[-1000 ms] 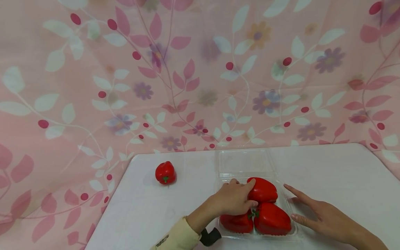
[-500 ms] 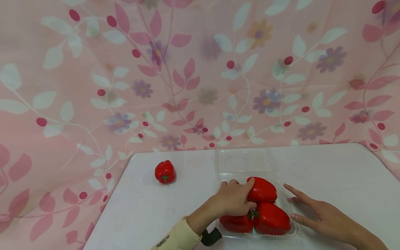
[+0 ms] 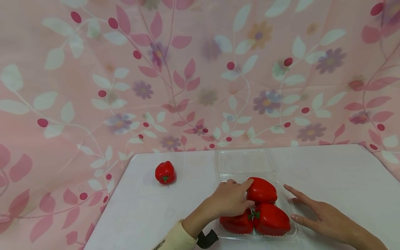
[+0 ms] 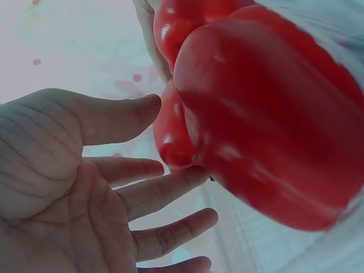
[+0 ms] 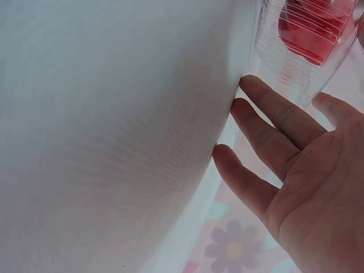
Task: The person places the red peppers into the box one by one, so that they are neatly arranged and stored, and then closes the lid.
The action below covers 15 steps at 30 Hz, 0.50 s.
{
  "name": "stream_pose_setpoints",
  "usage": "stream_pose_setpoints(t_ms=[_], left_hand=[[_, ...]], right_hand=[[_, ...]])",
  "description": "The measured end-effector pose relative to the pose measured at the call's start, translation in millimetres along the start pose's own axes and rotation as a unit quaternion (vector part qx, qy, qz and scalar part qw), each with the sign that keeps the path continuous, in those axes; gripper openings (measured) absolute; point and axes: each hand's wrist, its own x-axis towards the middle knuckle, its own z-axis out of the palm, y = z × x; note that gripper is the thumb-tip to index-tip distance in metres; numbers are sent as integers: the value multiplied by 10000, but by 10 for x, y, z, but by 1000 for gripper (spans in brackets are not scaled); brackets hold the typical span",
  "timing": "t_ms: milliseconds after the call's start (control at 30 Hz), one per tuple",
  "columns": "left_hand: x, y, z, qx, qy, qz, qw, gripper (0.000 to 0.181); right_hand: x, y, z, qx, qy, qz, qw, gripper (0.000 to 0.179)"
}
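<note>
Three red bell peppers lie in a clear plastic clamshell box (image 3: 285, 194): a back pepper (image 3: 262, 191), a front right pepper (image 3: 272, 220) and a front left pepper (image 3: 236, 225). My left hand (image 3: 229, 199) is over the box's left side, index fingertip at the back pepper and part of the front left one hidden beneath it. In the left wrist view its fingers are spread and fairly straight beside a large red pepper (image 4: 267, 119). My right hand (image 3: 322, 217) rests beside the box's right wall, fingers extended, as the right wrist view of the box (image 5: 284, 62) also shows.
A fourth bell pepper (image 3: 165, 173) sits by itself at the back left of the white table (image 3: 150, 211). The box's transparent lid (image 3: 245, 161) lies folded back toward the floral curtain (image 3: 200, 86). A black strap piece (image 3: 207, 239) shows at the left wrist.
My left hand has drawn back slightly to the left, its index finger now at the edge of the back pepper. The right hand and the peppers stay where they were.
</note>
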Motion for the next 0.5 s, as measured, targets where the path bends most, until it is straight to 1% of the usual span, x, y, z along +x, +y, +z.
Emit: stream_pose_setpoints(t_ms=[200, 367, 500], left_hand=[[-91, -80, -45, -257, 330, 228, 9989, 61], [-125, -136, -75, -338, 524, 297, 9976, 59], [-131, -174, -75, -352, 668, 462, 9961, 56]], right_hand=[[8, 0, -6, 2, -110, 80, 9999, 82], [1, 7, 1, 38, -121, 134, 9998, 83], [-2, 5, 1, 44, -109, 136, 9998, 83]])
